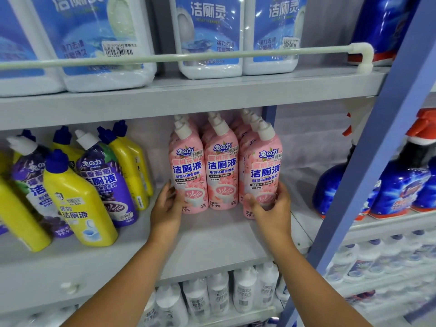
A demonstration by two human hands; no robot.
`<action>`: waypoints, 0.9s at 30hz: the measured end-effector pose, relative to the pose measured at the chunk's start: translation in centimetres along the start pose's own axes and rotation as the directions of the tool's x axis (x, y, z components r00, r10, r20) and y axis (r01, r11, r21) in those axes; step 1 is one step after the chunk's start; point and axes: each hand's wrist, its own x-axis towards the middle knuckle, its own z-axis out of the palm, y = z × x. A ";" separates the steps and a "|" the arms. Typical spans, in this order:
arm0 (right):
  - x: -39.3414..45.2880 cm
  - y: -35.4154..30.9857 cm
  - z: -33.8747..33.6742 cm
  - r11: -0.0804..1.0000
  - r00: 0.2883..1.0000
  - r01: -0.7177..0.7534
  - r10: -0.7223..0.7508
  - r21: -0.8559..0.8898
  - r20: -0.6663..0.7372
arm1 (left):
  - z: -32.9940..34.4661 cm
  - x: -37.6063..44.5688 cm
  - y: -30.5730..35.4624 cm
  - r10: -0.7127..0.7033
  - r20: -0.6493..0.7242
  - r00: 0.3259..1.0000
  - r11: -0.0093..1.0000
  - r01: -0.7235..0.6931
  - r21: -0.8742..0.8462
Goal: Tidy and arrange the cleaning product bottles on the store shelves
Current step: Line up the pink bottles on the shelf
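A grey shelf (212, 239) in a store aisle holds toilet-cleaner bottles, with big white-and-blue bottles (210, 36) on the shelf above behind a rail. On the left of the grey shelf, yellow bottles (77, 199) and purple bottles (111, 180) lean untidily against each other. In the middle stand three upright rows of pink bottles (220, 175), touching side by side. The person's left hand (166, 208) lies against the side of the left pink bottle (188, 175), fingers fairly straight, a released grip. The right hand (271, 206) wraps around the lower body of the right pink bottle (263, 175), which stands a little forward of its neighbours. These look like full, stiff plastic bottles, moderately heavy, with glossy and probably slippery labels; the wide lower body seems the safest hold.
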 end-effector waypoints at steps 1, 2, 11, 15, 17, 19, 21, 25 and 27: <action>0.1 -0.1 -0.1 0.999 1.000 -0.013 0.013 0.037 0.011 | 0.1 0.7 0.3 -0.010 -0.024 1.000 1.000 0.010 -0.022; 0.2 -0.2 -0.2 0.998 1.000 -0.023 0.021 0.058 0.023 | 0.4 1.4 0.7 -0.016 -0.029 0.999 0.999 0.015 -0.031; 1.0 -0.4 -0.1 1.000 0.995 0.024 -0.026 0.020 0.101 | 2.8 1.7 1.4 0.065 -0.010 0.998 0.987 -0.062 0.146; 1.0 -0.3 -0.1 0.999 0.995 0.026 -0.028 0.020 0.096 | 2.4 1.8 1.2 0.038 -0.026 0.999 0.980 -0.032 0.196; 0.9 -0.4 0.0 0.999 0.995 0.031 -0.032 0.016 0.091 | 2.2 1.8 1.1 0.033 -0.031 0.999 0.979 -0.026 0.203; 0.8 -0.5 0.0 0.999 0.996 0.028 -0.029 0.015 0.087 | 1.9 2.0 1.1 0.036 -0.022 0.999 0.977 -0.031 0.212; 0.8 -0.6 0.0 1.000 0.996 0.026 -0.027 0.014 0.085 | 1.7 2.2 0.9 0.037 -0.020 0.999 0.975 -0.032 0.220; 0.7 -0.8 0.0 1.000 0.996 0.029 -0.029 0.006 0.081 | 1.7 2.4 0.7 0.042 -0.030 0.999 0.974 -0.034 0.224; 0.6 -0.9 0.0 1.000 0.996 0.024 -0.025 0.011 0.083 | 1.8 2.3 0.8 0.039 -0.029 0.999 0.976 -0.032 0.216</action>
